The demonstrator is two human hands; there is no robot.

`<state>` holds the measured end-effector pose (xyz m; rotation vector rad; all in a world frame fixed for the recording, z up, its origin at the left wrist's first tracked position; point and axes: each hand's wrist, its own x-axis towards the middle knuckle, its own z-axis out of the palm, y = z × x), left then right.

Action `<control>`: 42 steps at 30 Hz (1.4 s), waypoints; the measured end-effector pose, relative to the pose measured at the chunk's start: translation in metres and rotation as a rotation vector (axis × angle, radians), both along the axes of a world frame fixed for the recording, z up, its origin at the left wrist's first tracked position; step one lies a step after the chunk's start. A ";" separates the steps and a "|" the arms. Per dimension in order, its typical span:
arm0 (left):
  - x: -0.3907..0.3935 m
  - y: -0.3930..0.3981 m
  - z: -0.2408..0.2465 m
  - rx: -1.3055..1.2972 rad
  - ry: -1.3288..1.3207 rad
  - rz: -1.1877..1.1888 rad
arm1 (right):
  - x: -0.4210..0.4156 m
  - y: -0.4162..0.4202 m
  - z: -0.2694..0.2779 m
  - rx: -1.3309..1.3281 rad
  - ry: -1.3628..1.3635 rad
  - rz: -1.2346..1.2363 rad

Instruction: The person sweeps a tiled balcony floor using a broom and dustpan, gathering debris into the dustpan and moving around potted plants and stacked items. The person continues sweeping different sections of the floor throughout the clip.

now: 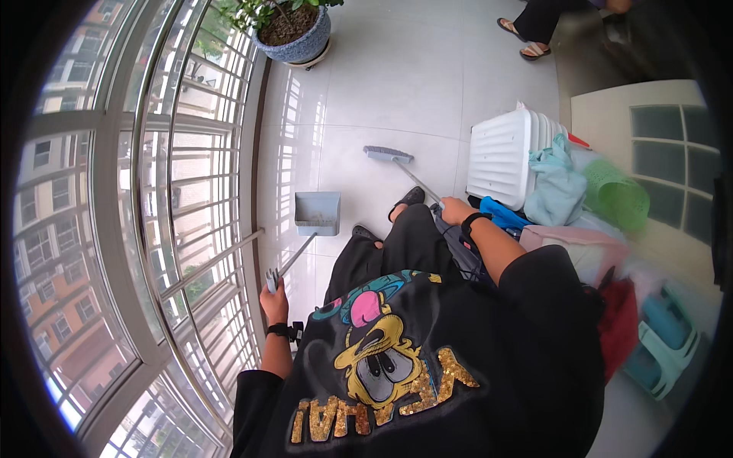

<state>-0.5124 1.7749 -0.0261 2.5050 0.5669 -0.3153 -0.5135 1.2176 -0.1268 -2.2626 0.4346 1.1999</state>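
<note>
My left hand (274, 299) is closed around the handle of a long-handled dustpan (318, 228), whose grey pan rests on the tiled floor with some debris inside. My right hand (456, 211) grips the thin handle of a broom (389, 154); its grey bristled head lies on the floor, beyond my feet and to the right of the dustpan. The two tools are apart. Both wrists wear black bands. The top of the broom handle is hidden by my right hand.
Barred windows (212, 172) run along the left. A potted plant (295, 34) stands at the far left. To the right are a white plastic bin (501, 157), cloths, a green basket (618, 194) and a teal stool (664, 343). Another person's sandalled feet (534, 50) show at the top right.
</note>
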 end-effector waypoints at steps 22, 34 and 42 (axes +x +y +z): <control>-0.085 0.016 -0.013 -0.095 -0.099 0.235 | 0.045 -0.020 0.046 0.049 -0.229 -0.065; -0.133 -0.012 0.019 -0.062 -0.173 0.611 | 0.232 0.064 0.014 0.219 -0.185 -0.096; -0.106 0.025 0.009 -0.056 -0.137 0.697 | 0.357 0.189 -0.009 0.237 -0.208 -0.145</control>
